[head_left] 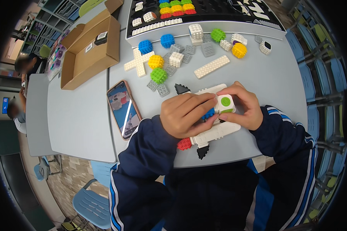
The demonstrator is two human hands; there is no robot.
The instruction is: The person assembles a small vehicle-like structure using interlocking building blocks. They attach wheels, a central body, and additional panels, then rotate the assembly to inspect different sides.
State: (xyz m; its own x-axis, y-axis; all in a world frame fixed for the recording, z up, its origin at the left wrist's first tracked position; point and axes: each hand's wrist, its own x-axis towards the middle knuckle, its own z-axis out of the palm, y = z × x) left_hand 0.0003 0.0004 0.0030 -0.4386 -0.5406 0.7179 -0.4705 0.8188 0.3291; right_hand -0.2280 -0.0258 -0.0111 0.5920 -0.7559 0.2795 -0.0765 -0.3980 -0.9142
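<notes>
A joining or aligning step is judged to be in hand. A white plastic cube with a round green patch on its upper face (225,103) is pinched at its right side by the right hand (246,107), whose grip is narrow, with fingers at the far edge and thumb at the near one. By the left hand (189,111), a blue studded plastic block (208,114) just left of the cube appears to be held in a closed grip, though most of the contact is hidden. Whether cube and block are fully locked together cannot be told. For the next move, a firm, straight push seems to be called for, with the studs lined up and the left side braced against twisting.

Both pieces are located over the middle of a white, elongated plastic assembly (216,133) near the front edge of the pale grey counter (268,77). The assembly is seen as two long white bodies with rounded right ends, set side by side and slanted slightly upward to the right; its centre is covered by the hands. At its left end, a red studded plastic block (184,144) is seen, and jagged black plastic pieces jut out at the far side (182,89) and the near side (202,151).
</notes>
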